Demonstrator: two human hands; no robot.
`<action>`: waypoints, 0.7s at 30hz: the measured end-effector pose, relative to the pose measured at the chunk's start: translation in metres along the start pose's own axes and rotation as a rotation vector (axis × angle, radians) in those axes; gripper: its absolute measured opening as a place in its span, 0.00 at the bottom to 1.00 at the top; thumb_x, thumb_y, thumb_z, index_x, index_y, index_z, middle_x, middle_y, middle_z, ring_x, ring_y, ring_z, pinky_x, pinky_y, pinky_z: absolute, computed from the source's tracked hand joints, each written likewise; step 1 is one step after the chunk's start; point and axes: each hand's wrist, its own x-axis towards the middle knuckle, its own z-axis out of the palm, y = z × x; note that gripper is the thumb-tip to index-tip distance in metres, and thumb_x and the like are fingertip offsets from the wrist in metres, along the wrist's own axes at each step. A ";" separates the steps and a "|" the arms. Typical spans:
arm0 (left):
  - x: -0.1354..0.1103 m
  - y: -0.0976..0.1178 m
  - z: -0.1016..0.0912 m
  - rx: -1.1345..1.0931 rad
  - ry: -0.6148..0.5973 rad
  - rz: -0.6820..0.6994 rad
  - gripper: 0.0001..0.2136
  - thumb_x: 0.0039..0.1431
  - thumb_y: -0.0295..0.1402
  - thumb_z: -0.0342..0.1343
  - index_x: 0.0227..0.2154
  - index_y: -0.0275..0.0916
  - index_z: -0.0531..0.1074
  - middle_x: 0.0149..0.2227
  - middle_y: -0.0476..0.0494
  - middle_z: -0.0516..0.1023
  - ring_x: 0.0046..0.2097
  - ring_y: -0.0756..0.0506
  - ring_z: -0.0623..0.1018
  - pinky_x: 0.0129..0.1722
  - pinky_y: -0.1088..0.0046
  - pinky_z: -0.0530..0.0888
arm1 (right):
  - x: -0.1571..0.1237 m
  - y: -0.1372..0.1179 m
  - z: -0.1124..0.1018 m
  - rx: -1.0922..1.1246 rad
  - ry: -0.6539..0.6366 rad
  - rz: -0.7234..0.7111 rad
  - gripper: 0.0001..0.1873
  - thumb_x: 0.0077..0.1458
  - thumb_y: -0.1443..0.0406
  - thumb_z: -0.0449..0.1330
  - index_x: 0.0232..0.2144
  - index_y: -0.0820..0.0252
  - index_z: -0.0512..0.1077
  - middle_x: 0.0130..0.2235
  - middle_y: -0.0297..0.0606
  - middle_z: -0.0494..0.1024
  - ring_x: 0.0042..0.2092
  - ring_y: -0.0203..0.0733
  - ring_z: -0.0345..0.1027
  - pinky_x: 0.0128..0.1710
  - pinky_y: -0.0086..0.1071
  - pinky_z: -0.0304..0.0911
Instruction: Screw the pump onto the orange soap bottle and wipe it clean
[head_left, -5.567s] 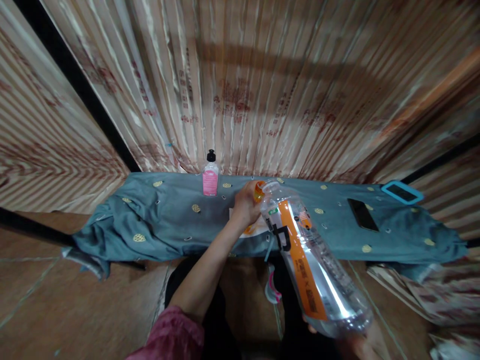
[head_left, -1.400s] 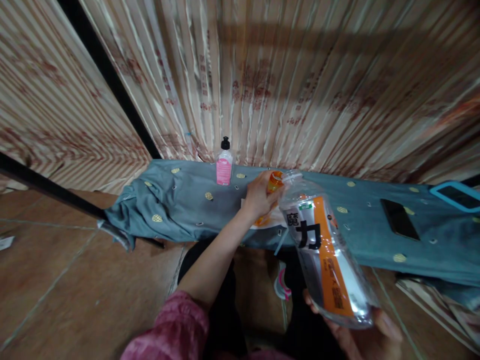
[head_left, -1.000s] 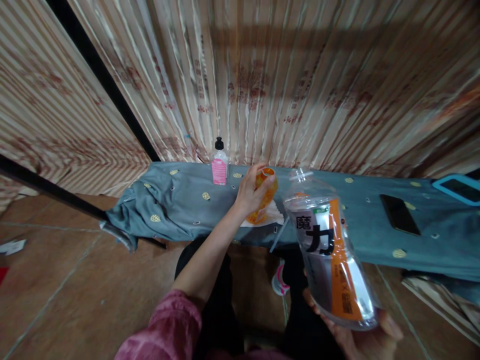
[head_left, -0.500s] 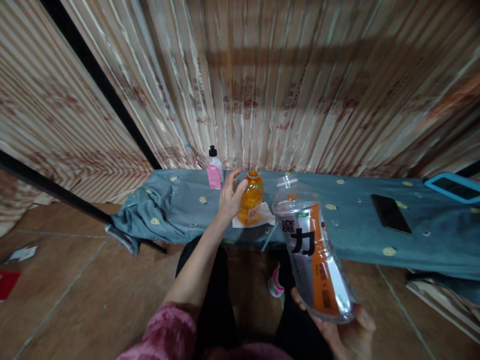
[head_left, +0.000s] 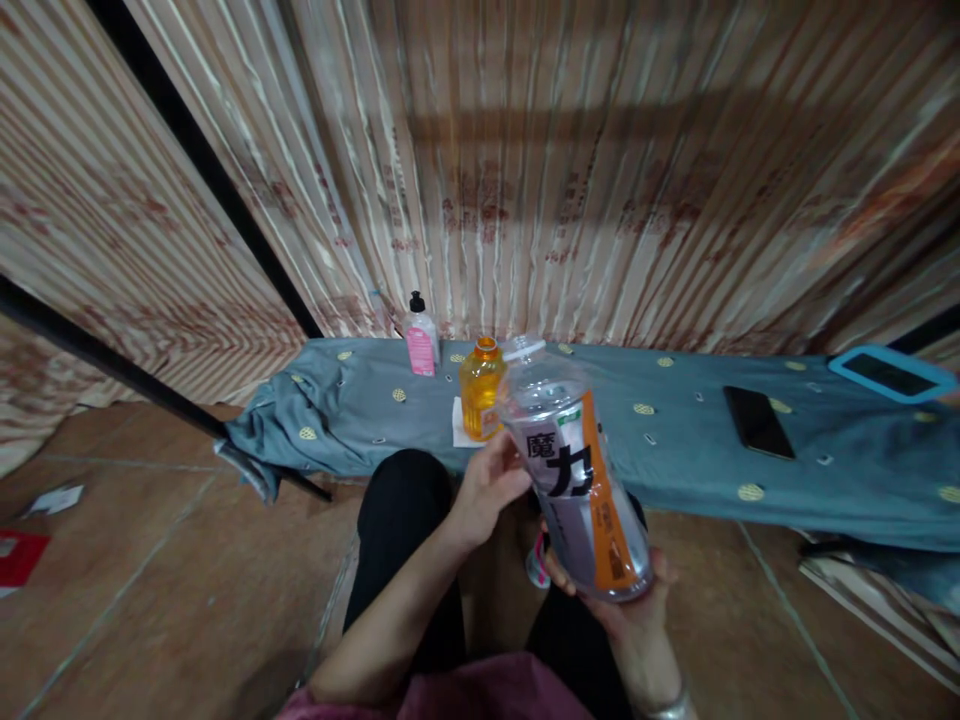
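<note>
At the lap: dark trousers are seen below the arms, and a maroon top is caught along the bottom edge.
Right wrist: a silvery band is worn there.
Right hand: and the base is well cradled here, fingers wrapped around the lower end of the clear bottle.
Clear bottle: it is held aloft above the knees, tilted, its neck pointed up and toward the bench; silver and orange are shown on the label, with big black characters.
Left hand: it is held right beside the bottle's label, fingers curved; whether the plastic is pinched or merely brushed cannot be told.
Shoe: it is half hidden, glimpsed between the knees.
Bench: it is draped in blue-grey cloth printed with yellow motifs.
Amber bottle: it is stood upright on a white paper, its right side overlapped by the clear one; contact cannot be judged.
Phone: it is laid flat, well to the right.
Blue-framed device: it is placed beyond the phone.
Pink-labelled bottle: it is stood near the back edge, topped in black.
Curtain: the whole background is filled by its striped folds.
</note>
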 end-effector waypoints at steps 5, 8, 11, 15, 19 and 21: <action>-0.035 0.003 0.015 -0.142 0.003 -0.320 0.29 0.41 0.55 0.69 0.40 0.38 0.77 0.34 0.40 0.83 0.28 0.39 0.81 0.25 0.64 0.78 | 0.003 0.021 0.004 -0.001 -0.064 0.056 0.32 0.37 0.36 0.67 0.34 0.51 0.84 0.24 0.39 0.80 0.22 0.44 0.70 0.21 0.34 0.64; -0.045 0.004 0.002 -0.115 0.204 -0.282 0.26 0.38 0.49 0.72 0.37 0.38 0.76 0.34 0.42 0.83 0.30 0.41 0.81 0.27 0.66 0.78 | 0.005 0.040 0.006 0.003 -0.106 0.121 0.34 0.38 0.33 0.65 0.35 0.51 0.84 0.25 0.40 0.81 0.22 0.47 0.72 0.22 0.39 0.68; -0.051 0.007 -0.018 -0.051 0.299 -0.232 0.23 0.37 0.45 0.71 0.36 0.37 0.76 0.34 0.42 0.83 0.35 0.39 0.82 0.34 0.65 0.79 | 0.009 0.058 0.005 0.001 -0.123 0.183 0.36 0.41 0.31 0.62 0.37 0.51 0.83 0.34 0.44 0.84 0.27 0.50 0.77 0.28 0.44 0.72; -0.053 0.013 -0.051 0.016 0.431 -0.148 0.25 0.33 0.40 0.73 0.38 0.37 0.76 0.37 0.42 0.84 0.40 0.37 0.83 0.42 0.61 0.79 | 0.016 0.062 -0.002 -0.072 -0.070 0.169 0.33 0.47 0.36 0.65 0.45 0.50 0.79 0.44 0.44 0.84 0.35 0.49 0.81 0.35 0.41 0.73; -0.042 0.019 -0.089 0.143 0.607 -0.097 0.26 0.32 0.40 0.74 0.37 0.38 0.73 0.37 0.42 0.83 0.41 0.37 0.82 0.44 0.61 0.78 | 0.020 0.040 -0.016 -0.275 0.057 0.050 0.23 0.55 0.50 0.68 0.50 0.51 0.76 0.49 0.42 0.82 0.40 0.45 0.81 0.40 0.36 0.72; -0.031 0.020 -0.108 0.226 0.683 -0.073 0.26 0.30 0.41 0.75 0.35 0.38 0.72 0.35 0.43 0.82 0.41 0.38 0.82 0.44 0.61 0.78 | 0.026 0.025 -0.023 -0.394 0.104 0.005 0.24 0.55 0.51 0.68 0.50 0.53 0.74 0.48 0.41 0.81 0.40 0.44 0.80 0.40 0.37 0.72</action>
